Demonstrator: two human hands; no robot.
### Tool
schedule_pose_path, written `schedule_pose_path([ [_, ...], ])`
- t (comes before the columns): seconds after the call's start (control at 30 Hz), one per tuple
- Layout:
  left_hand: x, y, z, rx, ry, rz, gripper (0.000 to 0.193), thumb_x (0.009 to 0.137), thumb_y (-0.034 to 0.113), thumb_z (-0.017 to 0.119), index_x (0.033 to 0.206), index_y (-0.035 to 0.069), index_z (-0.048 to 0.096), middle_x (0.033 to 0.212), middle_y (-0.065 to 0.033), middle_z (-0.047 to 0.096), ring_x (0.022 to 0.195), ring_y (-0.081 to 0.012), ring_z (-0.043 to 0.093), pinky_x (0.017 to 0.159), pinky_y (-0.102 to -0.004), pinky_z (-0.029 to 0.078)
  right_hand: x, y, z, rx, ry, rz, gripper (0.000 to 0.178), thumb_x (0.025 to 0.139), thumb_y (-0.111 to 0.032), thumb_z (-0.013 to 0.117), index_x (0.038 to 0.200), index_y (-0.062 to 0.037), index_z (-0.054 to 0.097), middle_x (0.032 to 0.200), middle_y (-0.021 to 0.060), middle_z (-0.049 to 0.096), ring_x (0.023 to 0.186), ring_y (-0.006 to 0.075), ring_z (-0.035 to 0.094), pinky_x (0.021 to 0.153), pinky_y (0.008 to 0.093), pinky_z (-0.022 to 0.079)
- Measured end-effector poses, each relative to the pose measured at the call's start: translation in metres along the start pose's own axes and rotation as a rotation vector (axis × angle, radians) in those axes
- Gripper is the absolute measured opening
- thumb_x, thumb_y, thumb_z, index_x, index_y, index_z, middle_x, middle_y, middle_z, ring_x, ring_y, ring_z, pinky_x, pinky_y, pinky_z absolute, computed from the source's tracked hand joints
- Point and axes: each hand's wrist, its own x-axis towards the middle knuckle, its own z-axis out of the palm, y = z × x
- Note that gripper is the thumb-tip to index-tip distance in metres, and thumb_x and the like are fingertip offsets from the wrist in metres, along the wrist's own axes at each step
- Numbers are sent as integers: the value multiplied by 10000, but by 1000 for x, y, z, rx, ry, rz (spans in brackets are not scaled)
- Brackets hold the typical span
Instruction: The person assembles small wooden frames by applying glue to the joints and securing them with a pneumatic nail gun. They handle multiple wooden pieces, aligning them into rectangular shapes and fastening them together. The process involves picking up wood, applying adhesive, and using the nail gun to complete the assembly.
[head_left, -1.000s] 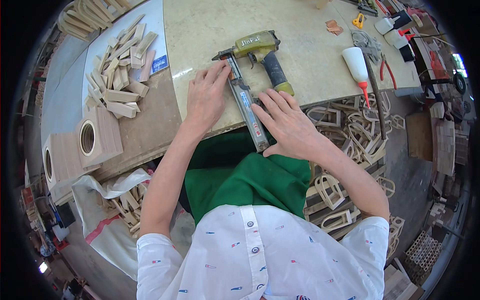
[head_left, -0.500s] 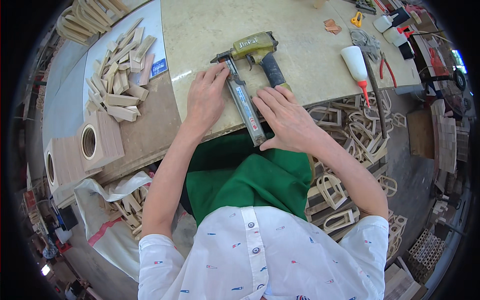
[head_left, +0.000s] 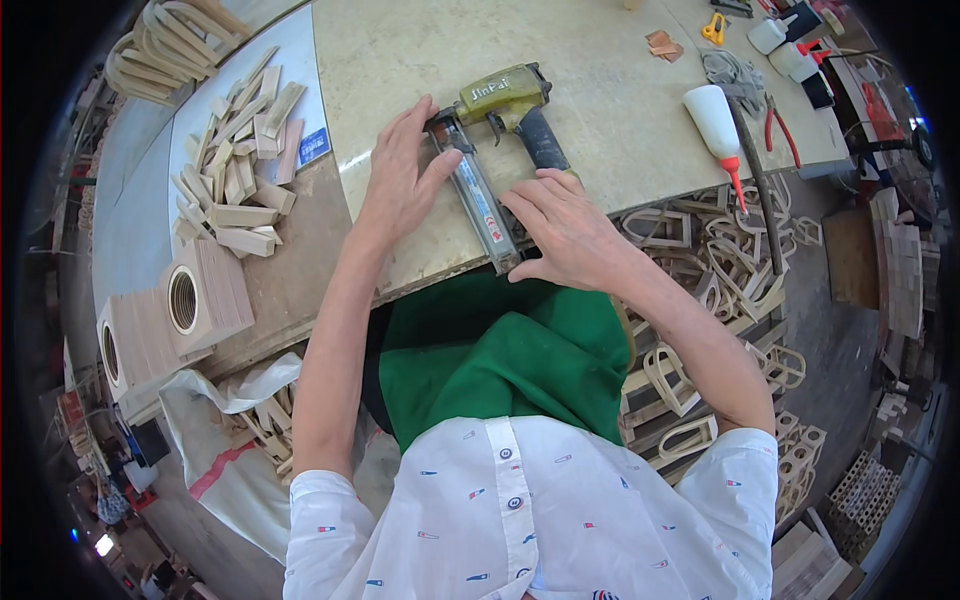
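On the worktop in front of me lies a nail gun [head_left: 503,92] with an olive-green body, a black handle and a long grey magazine [head_left: 478,203] slanting toward me. My left hand [head_left: 396,185] is beside the nose end, fingers stretched out and thumb apart, its thumb tip at the magazine's edge. My right hand [head_left: 562,232] spans the rear of the tool: the fingers bend over by the handle's base, and the thumb presses at the magazine's near end. Its palm side is hidden.
Loose wood pieces [head_left: 240,190] are heaped at left, near wooden blocks with round holes [head_left: 210,300]. A white glue bottle [head_left: 708,118], a dark bar [head_left: 757,190] and red pliers [head_left: 778,130] are at right. Wooden frames [head_left: 665,380] are stacked below the table edge.
My left hand has shifted slightly left and opened, its fingers lifting from the magazine to beside the nose. The right hand stays at the nail gun's rear.
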Motion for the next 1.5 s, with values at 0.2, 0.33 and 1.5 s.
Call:
schedule_pose_path([
  [0.2, 12, -1, -6, 16, -52, -28, 570, 908, 244, 581, 1403, 25, 403, 1281, -130, 565, 1245, -291, 456, 1078, -402, 323, 2, 1, 0, 56, -8, 52, 752, 535, -299, 856, 1144, 16, 548, 1066, 139, 556, 1069, 312, 529, 1014, 440, 357],
  [0.33, 12, -6, -6, 31, -36, 4, 499, 917, 198, 563, 1370, 26, 446, 1255, -125, 581, 1222, -284, 480, 1062, -388, 346, 0, 2, 4, 53, 30, 37, 730, 539, -302, 851, 1127, 16, 557, 1057, 133, 565, 1056, 310, 538, 1010, 432, 359],
  [1.5, 23, 8, -8, 36, -2, -5, 386, 978, 239, 503, 1306, 35, 516, 1174, -117, 615, 1132, -255, 532, 1000, -358, 385, -8, 17, 2, 124, 220, -12, 843, 524, -237, 870, 1234, 29, 500, 1044, 149, 574, 1011, 301, 567, 956, 418, 392],
])
